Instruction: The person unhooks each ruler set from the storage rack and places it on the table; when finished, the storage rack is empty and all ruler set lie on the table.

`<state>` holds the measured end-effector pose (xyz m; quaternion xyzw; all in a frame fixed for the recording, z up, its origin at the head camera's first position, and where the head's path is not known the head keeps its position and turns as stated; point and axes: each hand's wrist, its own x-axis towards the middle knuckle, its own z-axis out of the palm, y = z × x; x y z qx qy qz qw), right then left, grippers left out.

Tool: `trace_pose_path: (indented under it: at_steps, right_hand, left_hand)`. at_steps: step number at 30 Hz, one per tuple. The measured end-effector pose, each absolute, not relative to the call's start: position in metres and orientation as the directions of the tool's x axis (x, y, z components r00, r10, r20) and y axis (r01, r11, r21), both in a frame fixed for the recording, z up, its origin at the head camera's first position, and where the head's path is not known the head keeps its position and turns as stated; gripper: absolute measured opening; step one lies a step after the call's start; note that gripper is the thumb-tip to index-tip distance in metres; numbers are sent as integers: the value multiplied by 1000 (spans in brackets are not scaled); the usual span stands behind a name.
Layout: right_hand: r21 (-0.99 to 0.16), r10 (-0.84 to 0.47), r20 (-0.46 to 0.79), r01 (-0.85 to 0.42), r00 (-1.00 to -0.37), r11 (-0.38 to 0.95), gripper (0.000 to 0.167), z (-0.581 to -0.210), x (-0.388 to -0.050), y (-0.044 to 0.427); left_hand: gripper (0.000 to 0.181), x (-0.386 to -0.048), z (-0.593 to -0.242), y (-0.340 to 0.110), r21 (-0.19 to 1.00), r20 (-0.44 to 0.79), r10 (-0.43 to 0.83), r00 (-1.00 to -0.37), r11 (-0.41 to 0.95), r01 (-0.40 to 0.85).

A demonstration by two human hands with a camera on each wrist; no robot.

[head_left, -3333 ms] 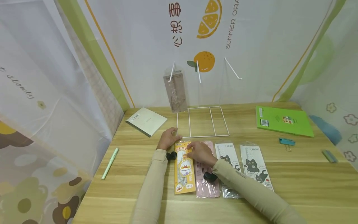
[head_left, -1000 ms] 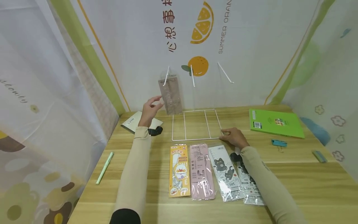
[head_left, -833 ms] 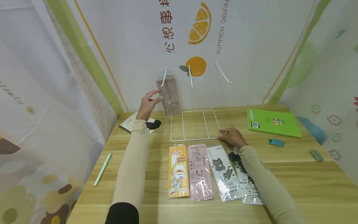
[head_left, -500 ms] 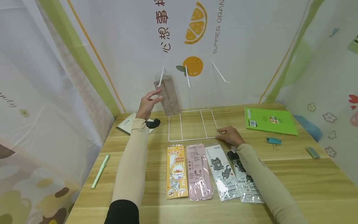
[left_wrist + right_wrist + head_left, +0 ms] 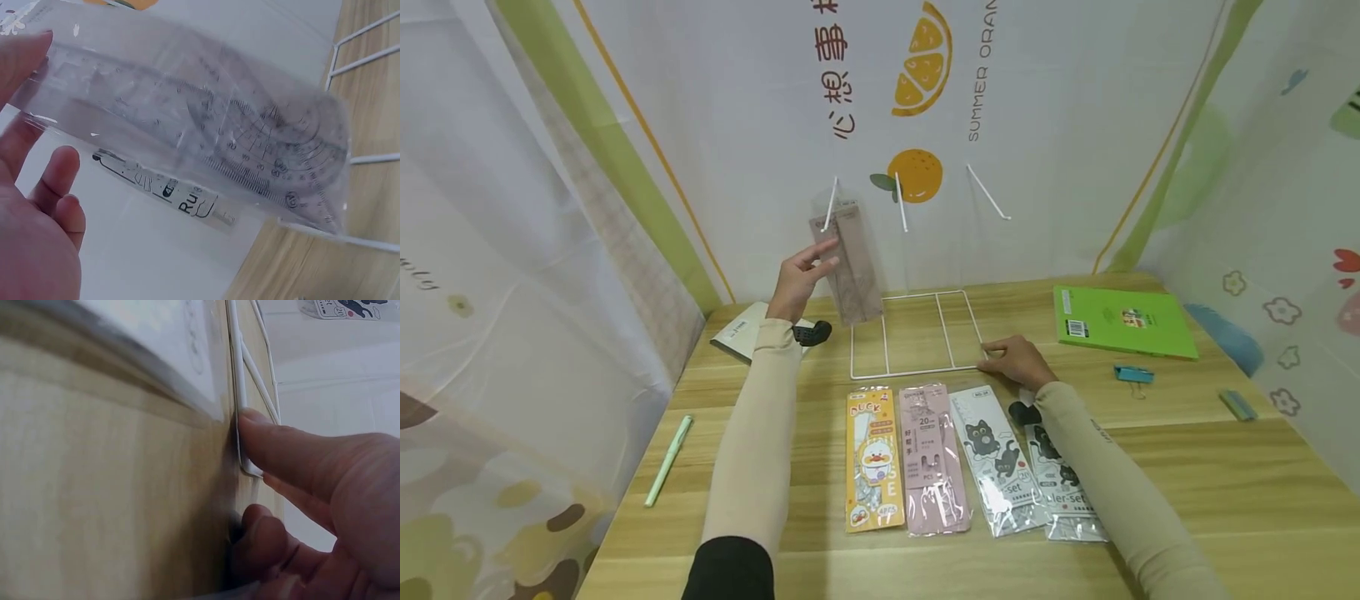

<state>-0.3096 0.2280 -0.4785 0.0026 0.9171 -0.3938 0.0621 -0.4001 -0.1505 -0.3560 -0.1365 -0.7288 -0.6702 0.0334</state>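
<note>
In the head view a clear ruler-set packet hangs from the left white hook. My left hand pinches its left edge between thumb and finger; the left wrist view shows the same packet, with a protractor and rulers inside, and the hand. My right hand pinches the front right corner of the white wire frame. In the right wrist view the thumb of that hand presses on the wire.
A yellow packet, a pink packet and two cat packets lie in front of the frame. A green book, blue clip and eraser are right; a notebook and pen left.
From over the yellow packet, my left hand has moved up to the hanging packet and my right to the frame's corner. The hanging packet's lower end has just swung slightly forward.
</note>
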Motion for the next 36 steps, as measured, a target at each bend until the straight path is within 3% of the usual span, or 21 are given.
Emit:
trace_pose_path:
  at_steps: [11, 25, 36]
  right_hand:
    - [-723, -42, -136, 70, -990, 687, 55, -480, -308, 228]
    - [-698, -84, -69, -11, -994, 716, 56, -479, -308, 229]
    - [-696, -78, -94, 10, -993, 718, 56, -479, -309, 230]
  left_hand:
    - [29, -369, -352, -157, 927, 360, 84, -929, 81, 367]
    - [31, -323, -356, -164, 864, 497, 117, -860, 30, 503]
    - [31, -314, -361, -174, 823, 552, 121, -825, 85, 562]
